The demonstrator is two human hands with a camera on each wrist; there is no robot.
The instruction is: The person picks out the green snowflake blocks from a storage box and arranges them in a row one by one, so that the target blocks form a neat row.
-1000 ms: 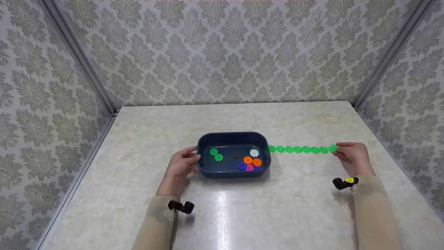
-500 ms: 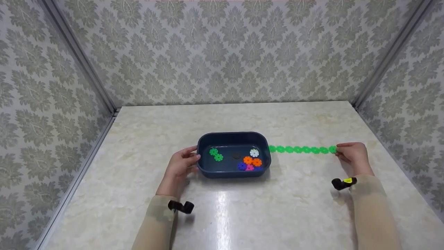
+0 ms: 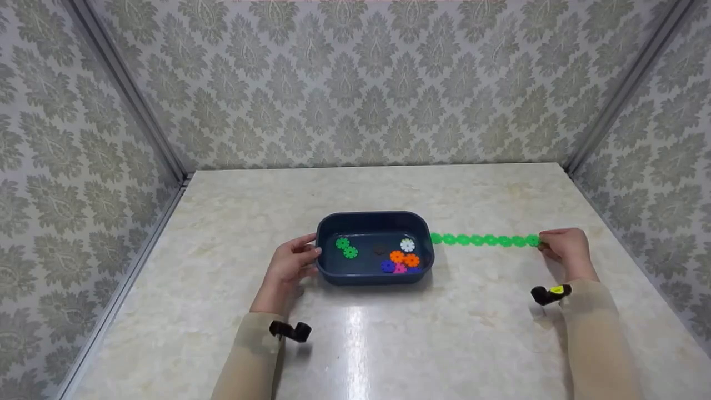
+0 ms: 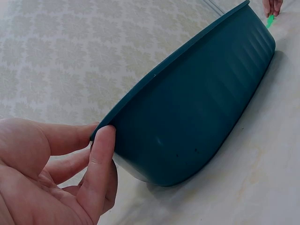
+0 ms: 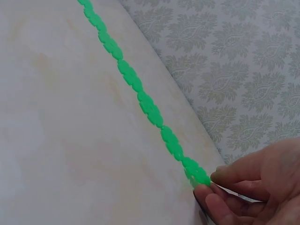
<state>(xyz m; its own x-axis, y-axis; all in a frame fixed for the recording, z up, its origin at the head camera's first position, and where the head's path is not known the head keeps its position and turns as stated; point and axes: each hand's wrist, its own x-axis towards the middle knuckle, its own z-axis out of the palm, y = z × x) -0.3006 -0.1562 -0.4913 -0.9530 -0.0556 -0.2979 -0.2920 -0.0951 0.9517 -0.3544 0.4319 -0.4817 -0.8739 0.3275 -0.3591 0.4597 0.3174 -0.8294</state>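
Observation:
A dark blue plastic tub (image 3: 373,279) stands on the table, and my left hand (image 3: 289,264) holds its left end. In the left wrist view the thumb and a fingertip (image 4: 104,136) rest at the tub's rim. To the right of the tub, a straight row of several green notched plastic discs (image 3: 476,240) lies end to end. My right hand (image 3: 567,250) pinches the disc (image 5: 196,172) at the row's right end between thumb and fingers. Inside the tub are two green discs (image 3: 350,252), touching each other, at the left.
On the tub's right side lie a white disc (image 3: 407,245), orange discs (image 3: 411,260), blue discs (image 3: 387,266) and a pink disc (image 3: 400,268). A dark disc (image 3: 380,249) sits near its middle. Patterned walls (image 3: 355,83) bound the table (image 3: 444,344) at the back and sides.
The rightmost green disc has come down slightly, level with the row. My right hand has shifted a little to the left. The left hand and tub have stayed in place.

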